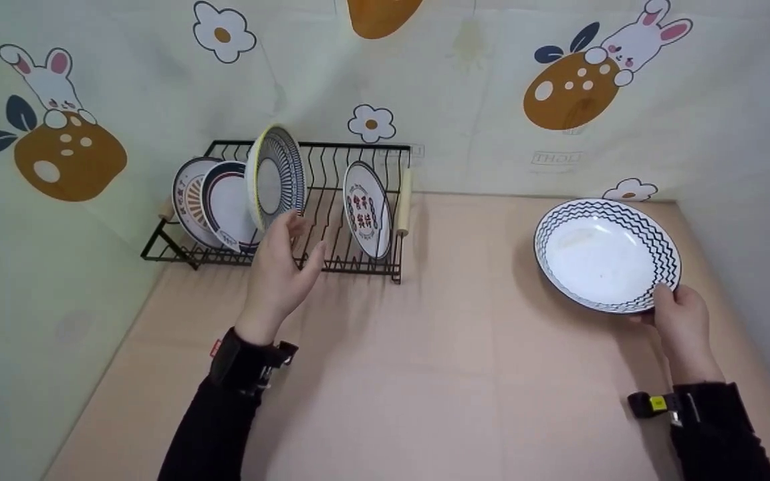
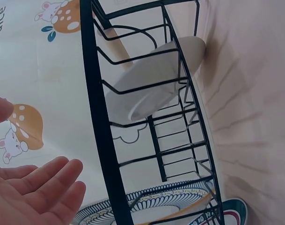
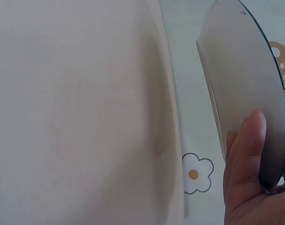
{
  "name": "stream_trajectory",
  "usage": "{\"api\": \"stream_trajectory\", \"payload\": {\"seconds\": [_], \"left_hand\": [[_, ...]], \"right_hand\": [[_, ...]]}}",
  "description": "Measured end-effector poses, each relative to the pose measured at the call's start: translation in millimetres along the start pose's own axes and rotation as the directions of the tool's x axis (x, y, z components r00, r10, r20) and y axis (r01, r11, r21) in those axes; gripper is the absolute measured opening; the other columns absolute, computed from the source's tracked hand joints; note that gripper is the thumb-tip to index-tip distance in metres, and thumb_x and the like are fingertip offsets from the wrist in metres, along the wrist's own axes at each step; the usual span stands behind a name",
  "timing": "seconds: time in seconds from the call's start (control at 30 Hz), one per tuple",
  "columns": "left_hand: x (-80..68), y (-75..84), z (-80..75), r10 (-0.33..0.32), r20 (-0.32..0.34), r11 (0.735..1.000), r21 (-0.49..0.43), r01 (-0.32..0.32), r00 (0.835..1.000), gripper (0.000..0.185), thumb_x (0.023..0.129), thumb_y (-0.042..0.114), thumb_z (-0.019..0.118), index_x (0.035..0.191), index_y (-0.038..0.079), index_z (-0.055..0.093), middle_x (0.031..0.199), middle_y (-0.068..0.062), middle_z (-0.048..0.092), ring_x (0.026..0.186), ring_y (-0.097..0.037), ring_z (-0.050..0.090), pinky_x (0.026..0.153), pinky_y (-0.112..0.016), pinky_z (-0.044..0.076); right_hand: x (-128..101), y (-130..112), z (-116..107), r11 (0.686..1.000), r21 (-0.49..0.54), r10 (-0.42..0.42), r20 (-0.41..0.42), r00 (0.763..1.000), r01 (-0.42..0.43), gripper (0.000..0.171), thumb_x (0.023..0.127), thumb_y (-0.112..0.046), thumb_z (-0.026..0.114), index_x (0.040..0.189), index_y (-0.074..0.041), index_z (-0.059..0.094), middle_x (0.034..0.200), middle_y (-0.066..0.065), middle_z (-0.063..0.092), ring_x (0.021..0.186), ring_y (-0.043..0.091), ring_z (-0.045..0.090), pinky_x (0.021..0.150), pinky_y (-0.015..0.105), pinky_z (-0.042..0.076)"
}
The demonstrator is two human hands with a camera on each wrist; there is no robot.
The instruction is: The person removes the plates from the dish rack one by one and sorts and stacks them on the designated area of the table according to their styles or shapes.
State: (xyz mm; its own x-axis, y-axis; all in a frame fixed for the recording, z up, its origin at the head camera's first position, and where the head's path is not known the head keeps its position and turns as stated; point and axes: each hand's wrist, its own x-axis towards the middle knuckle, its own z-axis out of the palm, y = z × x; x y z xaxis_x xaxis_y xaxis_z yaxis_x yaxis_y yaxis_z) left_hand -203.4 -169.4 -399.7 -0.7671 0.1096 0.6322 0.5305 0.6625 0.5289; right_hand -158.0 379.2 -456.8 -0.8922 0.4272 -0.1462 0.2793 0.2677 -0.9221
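My right hand [image 1: 686, 327] grips a white deep plate [image 1: 595, 257] with black zigzag lines round its rim. The thumb lies on the upper rim, and in the right wrist view the fingers [image 3: 247, 159] press against the plain underside. My left hand [image 1: 278, 280], its fingers extended and thumb apart, is in front of a black wire dish rack [image 1: 331, 267] and holds nothing. Nearest it in the head view is a yellow-rimmed patterned bowl [image 1: 278, 177] standing in the rack. Left of that bowl lean a dark-rimmed plate [image 1: 228, 200] and an orange-patterned plate [image 1: 188, 194].
Toward the rack's right end stands a white plate [image 1: 363, 210] with red markings, near a pale wooden handle [image 1: 405, 200]. The pinkish tabletop [image 1: 425, 374] meets a wall covering [image 1: 452, 120] printed with rabbits and flowers behind the rack.
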Motion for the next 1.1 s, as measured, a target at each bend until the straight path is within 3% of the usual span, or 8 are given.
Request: {"api": "stream_trajectory", "payload": {"seconds": [0.5, 0.77, 0.87, 0.97, 1.1], "left_hand": [[2.2, -12.9, -14.9, -0.043, -0.108, 0.997, 0.057, 0.050, 0.993, 0.058, 0.091, 0.014, 0.067, 0.136, -0.013, 0.042, 0.121, -0.028, 0.058, 0.111, -0.039, 0.056, 0.098, -0.050, 0.045], [3.1, -20.3, -22.0, -0.063, -0.169, 0.995, 0.062, 0.074, 0.984, 0.060, 0.089, 0.013, 0.068, 0.136, -0.013, 0.042, 0.123, -0.026, 0.057, 0.111, -0.037, 0.056, 0.099, -0.049, 0.044], [3.3, -22.5, -24.7, -0.075, -0.183, 0.993, 0.076, 0.090, 0.980, 0.059, 0.089, 0.013, 0.068, 0.135, -0.013, 0.042, 0.124, -0.027, 0.056, 0.113, -0.037, 0.054, 0.100, -0.050, 0.043], [4.7, -24.7, -27.1, -0.083, -0.200, 0.990, 0.092, 0.103, 0.976, 0.057, 0.089, 0.013, 0.067, 0.134, -0.013, 0.044, 0.124, -0.028, 0.055, 0.114, -0.037, 0.052, 0.100, -0.052, 0.041], [8.0, -28.8, -29.7, -0.091, -0.221, 0.986, 0.118, 0.119, 0.971, 0.057, 0.088, 0.014, 0.067, 0.133, -0.013, 0.045, 0.124, -0.030, 0.053, 0.116, -0.039, 0.049, 0.101, -0.053, 0.039]], "right_hand": [[2, 7, -19, 0.999, 0.007, 0.051, 0.028, 0.998, -0.051, 0.038, 0.102, -0.023, 0.033, 0.117, 0.010, 0.046, 0.085, 0.000, 0.057, 0.064, 0.012, 0.064, 0.067, 0.020, 0.057], [6, 14, -26, 0.995, -0.048, 0.094, 0.034, 0.995, -0.092, 0.034, 0.101, -0.024, 0.031, 0.111, 0.004, 0.048, 0.083, 0.000, 0.058, 0.067, 0.012, 0.064, 0.067, 0.018, 0.053], [8, 15, -28, 0.990, -0.069, 0.129, 0.038, 0.991, -0.126, 0.039, 0.102, -0.025, 0.030, 0.117, 0.007, 0.047, 0.083, 0.000, 0.059, 0.069, 0.011, 0.063, 0.068, 0.018, 0.051], [7, 16, -27, 0.984, 0.079, 0.157, 0.056, 0.986, -0.162, 0.032, 0.102, -0.021, 0.033, 0.118, 0.003, 0.046, 0.082, -0.001, 0.059, 0.068, 0.013, 0.063, 0.067, 0.020, 0.052], [6, 21, -25, 0.937, 0.299, 0.163, 0.076, 0.984, -0.179, 0.018, 0.102, -0.015, 0.037, 0.111, -0.002, 0.044, 0.086, 0.001, 0.057, 0.066, 0.016, 0.064, 0.067, 0.022, 0.055]]}}
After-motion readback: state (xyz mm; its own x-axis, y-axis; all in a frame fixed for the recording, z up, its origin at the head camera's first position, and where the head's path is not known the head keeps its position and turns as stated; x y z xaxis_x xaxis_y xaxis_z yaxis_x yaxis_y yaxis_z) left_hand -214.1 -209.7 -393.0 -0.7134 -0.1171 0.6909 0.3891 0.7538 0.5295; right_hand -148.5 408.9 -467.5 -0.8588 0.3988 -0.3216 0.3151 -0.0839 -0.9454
